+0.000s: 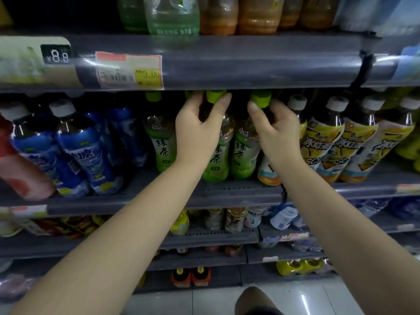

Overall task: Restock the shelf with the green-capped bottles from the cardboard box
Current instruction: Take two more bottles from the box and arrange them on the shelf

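Three green-capped bottles (pixel 217 155) of pale green tea stand upright, side by side, on the shelf (pixel 227 189).

Green bottles (pixel 244 153) wearing bright green caps (pixel 261 98), blue bottles (pixel 75 155) showing white caps, yellow bottles (pixel 322 146), shelf (pixel 227 196) looking grey

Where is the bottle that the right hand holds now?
The right hand holds a green-capped bottle on the middle shelf, between the left hand's bottle and the yellow-labelled bottles.
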The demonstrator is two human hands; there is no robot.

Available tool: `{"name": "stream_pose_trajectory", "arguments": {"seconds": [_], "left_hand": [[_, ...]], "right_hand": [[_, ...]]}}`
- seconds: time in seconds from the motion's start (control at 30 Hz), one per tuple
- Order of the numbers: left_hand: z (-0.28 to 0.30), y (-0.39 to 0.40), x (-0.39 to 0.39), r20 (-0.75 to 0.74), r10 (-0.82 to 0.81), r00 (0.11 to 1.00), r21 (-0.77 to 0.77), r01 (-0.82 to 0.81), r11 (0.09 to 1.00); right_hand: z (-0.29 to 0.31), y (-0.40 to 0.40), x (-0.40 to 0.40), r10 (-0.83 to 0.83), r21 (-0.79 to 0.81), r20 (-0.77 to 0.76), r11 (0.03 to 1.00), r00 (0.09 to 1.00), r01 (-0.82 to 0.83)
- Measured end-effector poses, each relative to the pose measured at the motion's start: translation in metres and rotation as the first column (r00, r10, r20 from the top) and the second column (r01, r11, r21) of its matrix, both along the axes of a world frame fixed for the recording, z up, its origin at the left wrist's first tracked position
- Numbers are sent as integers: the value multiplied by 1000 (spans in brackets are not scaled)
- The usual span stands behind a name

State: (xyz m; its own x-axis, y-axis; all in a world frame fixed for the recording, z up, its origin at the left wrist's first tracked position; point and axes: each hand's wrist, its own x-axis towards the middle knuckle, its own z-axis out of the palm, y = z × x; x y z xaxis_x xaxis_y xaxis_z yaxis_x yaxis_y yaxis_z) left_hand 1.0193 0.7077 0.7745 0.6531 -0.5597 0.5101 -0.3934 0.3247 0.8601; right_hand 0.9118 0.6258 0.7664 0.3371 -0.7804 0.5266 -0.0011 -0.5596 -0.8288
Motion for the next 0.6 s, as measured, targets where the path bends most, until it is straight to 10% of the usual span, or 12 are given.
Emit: {"name": "stream_pose_trajectory", "arguments": {"seconds": [0.6], "left_hand": [[-13,-6,28,377,22,926,217,-112,970]], "right_hand": [[8,-5,3,-30,-50,-251,999,968,18]]}}
